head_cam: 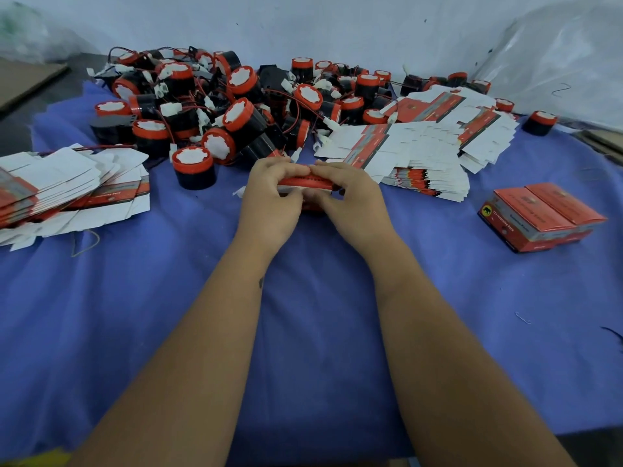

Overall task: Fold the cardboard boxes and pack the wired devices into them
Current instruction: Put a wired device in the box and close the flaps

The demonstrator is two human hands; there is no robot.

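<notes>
Both hands meet at the table's middle on one small red and white cardboard box (306, 183). My left hand (269, 200) grips its left end, my right hand (350, 200) grips its right end, fingers curled over the top edge. Most of the box is hidden by the fingers. Behind the hands lies a big pile of black and red wired devices (215, 109); one device (194, 168) stands alone just left of my left hand. Flat unfolded boxes lie in a stack at the left (67, 190) and in another at the right (428, 146).
Two folded red boxes (542, 217) sit side by side at the right on the blue cloth (303, 332). A single device (539, 122) stands at the far right. Clear plastic sheeting (556, 62) hangs at the back right; brown cardboard (23, 79) lies at the far left.
</notes>
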